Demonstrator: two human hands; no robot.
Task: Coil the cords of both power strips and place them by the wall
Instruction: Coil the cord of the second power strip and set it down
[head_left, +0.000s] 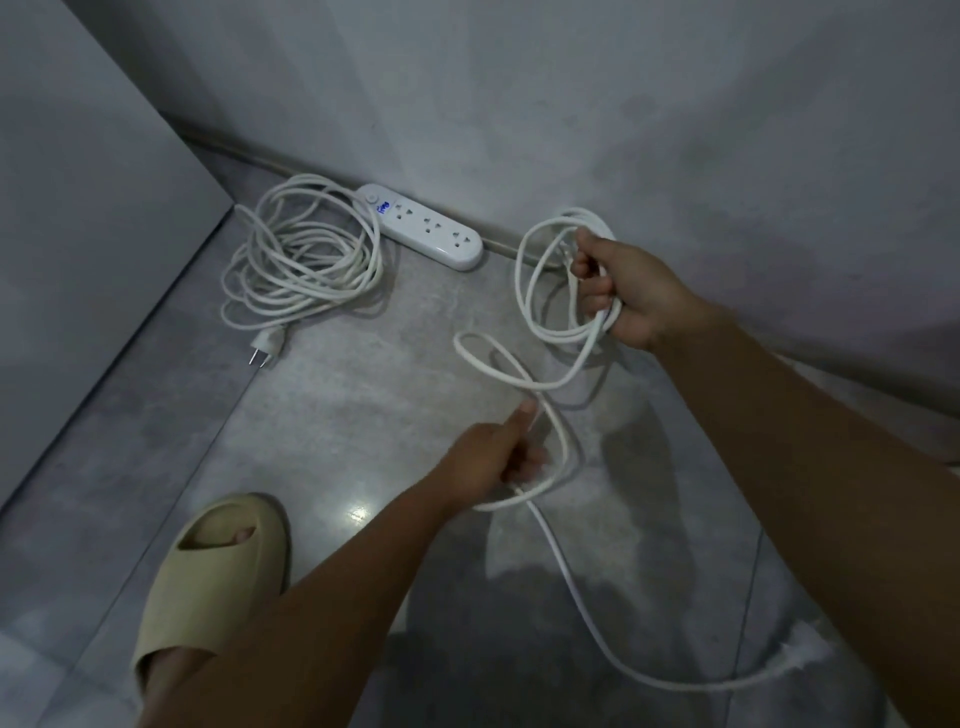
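Note:
A white power strip (431, 228) lies on the floor against the wall, its cord (301, 260) coiled beside it on the left, with the plug (267, 345) at the near edge of the coil. My right hand (621, 291) grips several loops of a second white cord (540, 280), held above the floor near the wall. My left hand (498, 457) pinches the loose run of that same cord lower down. From there the cord trails across the floor to the lower right, ending in a blurred white piece (802, 657) that I cannot make out.
The grey tiled floor (337, 415) meets a grey wall (519, 104) at the back and a pale panel (78, 208) on the left. My foot in a beige slipper (218, 571) stands at the lower left.

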